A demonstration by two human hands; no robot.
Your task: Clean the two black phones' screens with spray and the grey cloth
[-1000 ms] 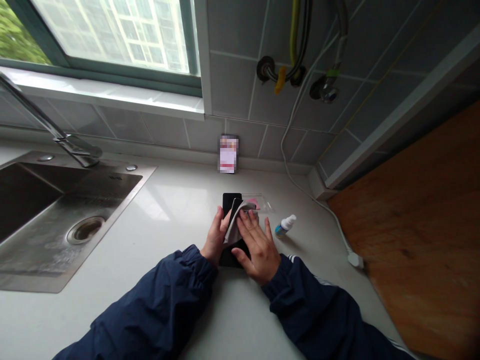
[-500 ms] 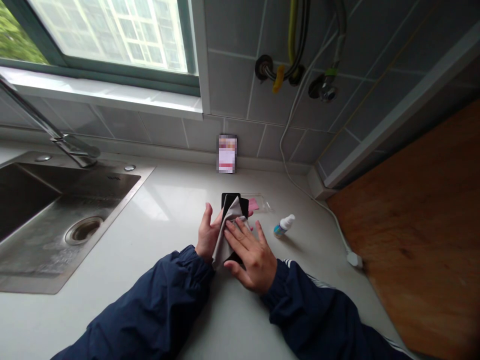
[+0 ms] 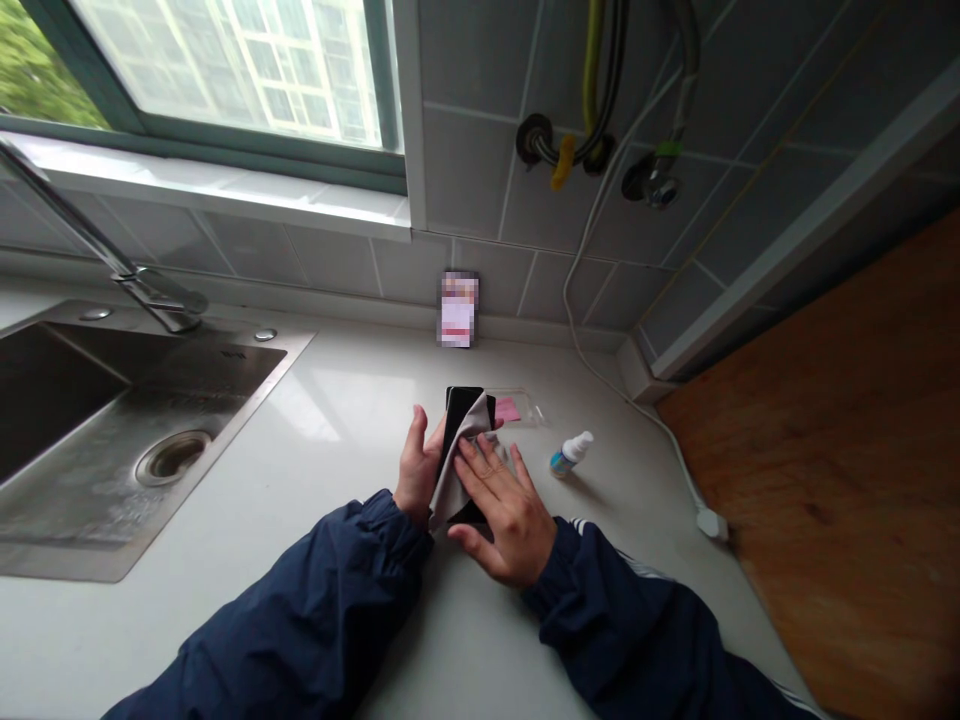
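My left hand (image 3: 420, 465) grips a black smartphone (image 3: 463, 415) by its side, holding it tilted above the white countertop (image 3: 352, 400). A grey cloth (image 3: 459, 470) drapes over the phone's face, hiding most of it. My right hand (image 3: 499, 510) lies flat on the cloth, pressing it against the phone. Just beyond the hands is a clear plastic packet (image 3: 526, 408) holding something pink. A small white-capped spray bottle (image 3: 570, 455) lies to the right of my right hand, not touching it.
A steel sink (image 3: 127, 450) with its drain and a chrome faucet (image 3: 161, 300) lie to the left. A blurred printed card (image 3: 458, 310) leans against the tiled wall. A white cable (image 3: 645, 415) runs along the counter's back right, beside a wooden surface (image 3: 817, 480).
The grey cloth and my right hand have slid down the phone toward me and slightly left, showing more of the phone's top. The spray bottle and packet stay in place.
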